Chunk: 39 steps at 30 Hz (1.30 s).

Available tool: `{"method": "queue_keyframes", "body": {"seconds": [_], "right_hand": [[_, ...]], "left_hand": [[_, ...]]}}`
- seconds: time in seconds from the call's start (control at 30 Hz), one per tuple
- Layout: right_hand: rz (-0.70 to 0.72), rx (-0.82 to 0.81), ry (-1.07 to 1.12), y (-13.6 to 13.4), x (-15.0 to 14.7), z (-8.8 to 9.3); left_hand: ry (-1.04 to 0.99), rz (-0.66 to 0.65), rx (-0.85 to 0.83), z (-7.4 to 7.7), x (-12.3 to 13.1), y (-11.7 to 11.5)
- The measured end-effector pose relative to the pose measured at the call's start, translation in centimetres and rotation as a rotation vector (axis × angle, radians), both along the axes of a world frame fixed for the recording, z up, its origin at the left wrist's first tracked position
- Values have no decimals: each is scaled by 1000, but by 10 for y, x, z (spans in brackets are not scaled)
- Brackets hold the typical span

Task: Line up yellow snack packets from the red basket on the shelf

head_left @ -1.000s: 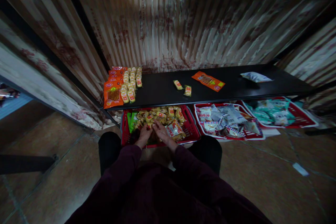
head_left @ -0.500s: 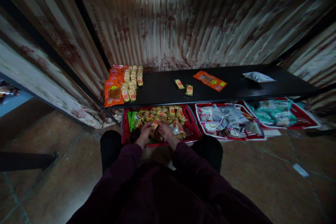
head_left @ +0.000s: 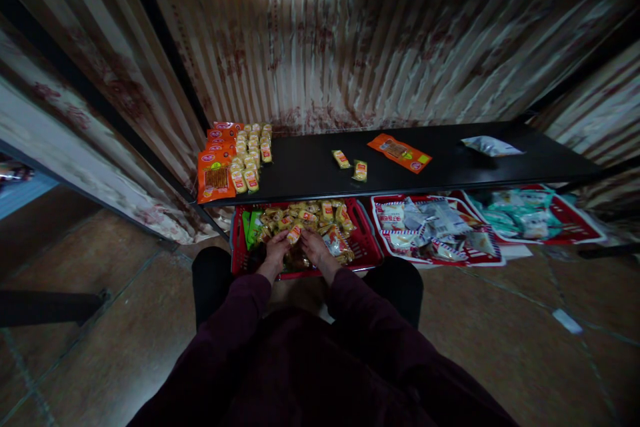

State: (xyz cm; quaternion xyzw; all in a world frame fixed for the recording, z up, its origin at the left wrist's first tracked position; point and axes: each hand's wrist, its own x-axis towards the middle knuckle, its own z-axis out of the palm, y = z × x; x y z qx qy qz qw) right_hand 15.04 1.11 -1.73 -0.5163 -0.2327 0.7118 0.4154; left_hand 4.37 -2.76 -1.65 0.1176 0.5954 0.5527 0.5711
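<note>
Over the red basket [head_left: 367, 250] under the shelf's front edge, my left hand [head_left: 277, 251] and my right hand [head_left: 314, 247] meet at a small wrapped snack pack [head_left: 294, 234] with an orange-red label. The fingers of my left hand are closed on its left side. My right fingers are closed at its right side. Below and behind the hands, the basket holds many similar yellow snack packs [head_left: 307, 216], a green packet [head_left: 251, 228] and a clear packet with red print [head_left: 334, 239].
On the black shelf [head_left: 305, 173] stand orange packets [head_left: 216, 177] beside rows of yellow snack packs [head_left: 253, 153]. Farther right lie two loose yellow packs [head_left: 360, 170], an orange packet [head_left: 399, 152] and a silver packet [head_left: 490, 146]. Baskets of white packets [head_left: 430, 227] and teal packets [head_left: 525, 213] stand below.
The small pack between my hands has tilted slightly and its label shows more fully. Both hands stay nearly in place over the basket.
</note>
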Motion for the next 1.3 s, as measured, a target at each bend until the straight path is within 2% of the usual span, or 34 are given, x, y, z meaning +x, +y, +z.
{"method": "queue_keyframes", "body": {"seconds": [0.3,0.5,0.63,0.83,1.3], "right_hand": [[4,-11,-4,0,7,-3],[0,-13,10,-4,8,-3],[-13,-7,22,-7,3,-4],[-27,11,50,-7,-5,-9],[47,-27,100,-13,-1,-9]], "left_hand": [[82,-57,-7,13,-14,10],[71,19,-23,11,-23,17],[21,93,-56,5,-20,15],[-99,118,-86,2,-9,15],[-172,144,-68,17,-12,25]]}}
